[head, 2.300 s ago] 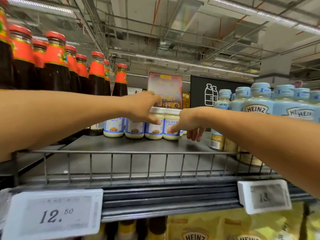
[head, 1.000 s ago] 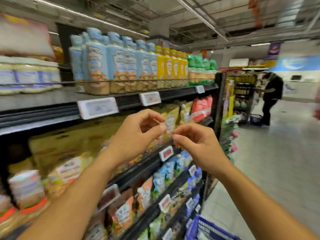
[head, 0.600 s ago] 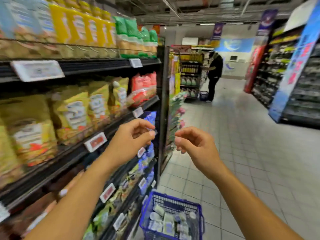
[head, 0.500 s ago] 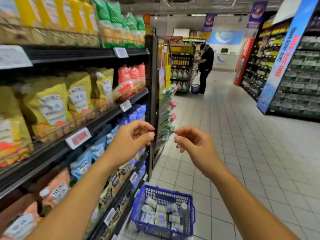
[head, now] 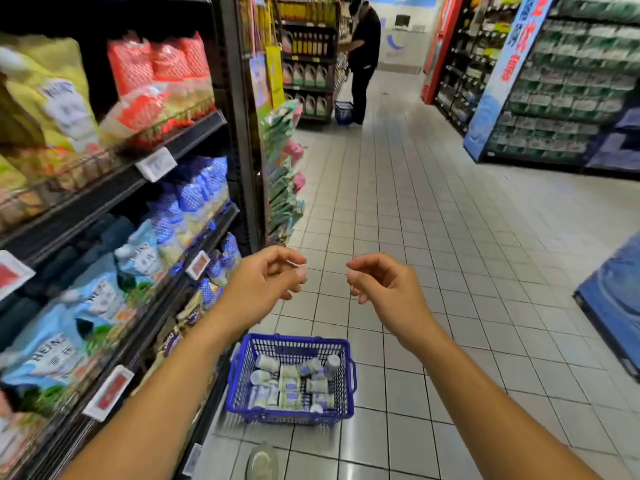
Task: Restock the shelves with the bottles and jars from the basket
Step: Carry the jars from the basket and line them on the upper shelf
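Note:
A blue plastic basket (head: 349,377) stands on the tiled floor beside the shelf unit, below my hands. Several small white jars (head: 289,384) with blue labels lie in it on their sides. My left hand (head: 266,280) and my right hand (head: 382,284) hover side by side in the air above the basket, a short gap between them. Both have loosely curled fingers and hold nothing. The shelves (head: 104,199) on my left carry blue, yellow and red pouches.
A rack of hanging packets (head: 282,174) juts out at the shelf end. A person in black (head: 363,53) stands far down the aisle by a second basket. Blue displays (head: 554,81) line the right side, one low (head: 613,299) near me. A jar lid (head: 262,462) shows at the bottom edge.
My view has swung from the top shelf, where both hands touched the jars, down and right to the aisle floor. The basket has come fully into view. Both hands stay empty.

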{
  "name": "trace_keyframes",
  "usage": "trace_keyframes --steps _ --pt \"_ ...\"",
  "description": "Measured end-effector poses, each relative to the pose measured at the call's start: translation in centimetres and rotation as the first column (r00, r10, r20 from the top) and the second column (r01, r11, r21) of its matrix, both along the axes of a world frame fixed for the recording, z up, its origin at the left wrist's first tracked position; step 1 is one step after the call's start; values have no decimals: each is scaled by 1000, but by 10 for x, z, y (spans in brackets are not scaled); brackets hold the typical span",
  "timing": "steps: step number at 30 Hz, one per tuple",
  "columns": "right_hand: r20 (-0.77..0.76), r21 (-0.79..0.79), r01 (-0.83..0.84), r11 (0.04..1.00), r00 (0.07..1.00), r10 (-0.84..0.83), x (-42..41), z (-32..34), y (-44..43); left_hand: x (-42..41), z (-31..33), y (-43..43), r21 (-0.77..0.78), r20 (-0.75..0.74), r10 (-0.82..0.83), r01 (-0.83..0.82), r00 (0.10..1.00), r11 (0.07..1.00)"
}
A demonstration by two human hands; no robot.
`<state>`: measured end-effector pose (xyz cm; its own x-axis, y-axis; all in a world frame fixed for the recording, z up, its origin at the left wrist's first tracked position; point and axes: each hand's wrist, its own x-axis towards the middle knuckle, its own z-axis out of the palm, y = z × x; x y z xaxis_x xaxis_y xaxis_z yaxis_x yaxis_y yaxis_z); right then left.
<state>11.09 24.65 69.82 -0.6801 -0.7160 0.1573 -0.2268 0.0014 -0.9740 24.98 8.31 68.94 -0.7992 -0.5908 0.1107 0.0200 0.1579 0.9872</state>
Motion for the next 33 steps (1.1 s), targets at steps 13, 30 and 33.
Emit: trace_keyframes --steps 13,30,33 --pt "152 177 64 982 984 -92 -94 -98 -140 -97 -97 -152 222 138 -57 25 989 975" --pt "402 467 45 883 879 -257 -171 -336 -202 -179 -337 -235 457 486 -54 -201 872 866" --pt "437 524 53 850 840 -321 -178 -401 -202 -176 -399 -231 549 529 -49 -297 847 781"
